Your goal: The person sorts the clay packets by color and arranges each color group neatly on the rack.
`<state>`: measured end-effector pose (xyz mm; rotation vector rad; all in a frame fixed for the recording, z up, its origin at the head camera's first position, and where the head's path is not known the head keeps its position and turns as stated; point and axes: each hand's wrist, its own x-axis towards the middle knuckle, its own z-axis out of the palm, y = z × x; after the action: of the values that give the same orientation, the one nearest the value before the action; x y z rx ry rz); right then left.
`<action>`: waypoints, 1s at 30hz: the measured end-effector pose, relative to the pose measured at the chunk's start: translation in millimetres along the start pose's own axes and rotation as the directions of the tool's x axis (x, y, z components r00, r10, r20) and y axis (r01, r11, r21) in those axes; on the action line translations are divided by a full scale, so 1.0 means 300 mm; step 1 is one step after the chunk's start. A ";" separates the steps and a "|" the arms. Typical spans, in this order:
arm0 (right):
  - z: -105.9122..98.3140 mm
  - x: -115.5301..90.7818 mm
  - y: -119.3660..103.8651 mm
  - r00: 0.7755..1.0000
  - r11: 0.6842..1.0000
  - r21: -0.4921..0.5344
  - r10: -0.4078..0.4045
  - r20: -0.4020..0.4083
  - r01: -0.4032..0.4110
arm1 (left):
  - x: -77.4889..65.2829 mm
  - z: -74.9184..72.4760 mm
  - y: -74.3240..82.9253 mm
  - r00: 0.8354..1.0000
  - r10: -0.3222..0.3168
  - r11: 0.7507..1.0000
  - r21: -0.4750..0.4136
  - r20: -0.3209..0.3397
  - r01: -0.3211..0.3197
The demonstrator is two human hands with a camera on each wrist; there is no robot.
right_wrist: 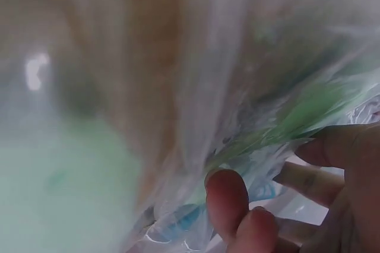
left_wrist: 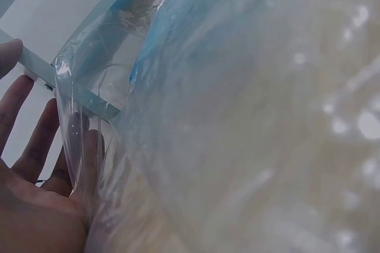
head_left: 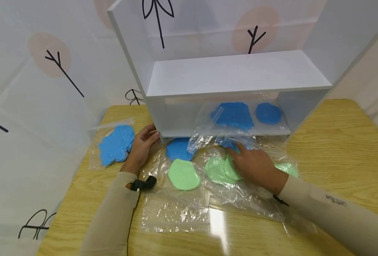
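My left hand (head_left: 142,145) rests with extended fingers at the lower left corner of the white shelf unit (head_left: 192,133); the left wrist view shows its fingers (left_wrist: 38,140) along the shelf edge, with clear plastic over part of them. My right hand (head_left: 256,165) pinches a clear plastic bag (right_wrist: 237,152) of green dough among overlapping bags. Beneath and beside it lie flat green dough pieces (head_left: 217,170), and blue dough (head_left: 230,143) shows at its fingertips. Between the hands are a green dough disc (head_left: 184,175) and a blue dough disc (head_left: 179,149), in clear bags.
On the lower shelf sit a bagged blue slab (head_left: 235,115) and a round blue piece (head_left: 268,113). A bag of blue dough (head_left: 116,145) lies left of my left hand on the wooden table (head_left: 342,153). Behind the shelf hangs a patterned cloth (head_left: 48,117).
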<state>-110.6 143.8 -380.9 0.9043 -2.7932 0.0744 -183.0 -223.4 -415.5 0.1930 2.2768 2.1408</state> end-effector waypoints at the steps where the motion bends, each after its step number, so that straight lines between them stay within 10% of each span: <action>1: 0.000 0.003 0.002 1.000 1.000 0.014 0.006 0.010 -0.006 | -0.001 0.001 0.001 1.000 0.000 1.000 0.000 -0.001 0.000; 30: 0.005 0.049 0.033 0.997 0.996 0.024 0.081 -0.003 -0.081 | 0.001 -0.001 -0.005 1.000 -0.002 1.000 -0.014 0.002 0.002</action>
<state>-128.4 143.2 -379.2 0.7955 -2.8302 0.1214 -183.3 -223.8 -417.1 0.1927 2.2587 2.1541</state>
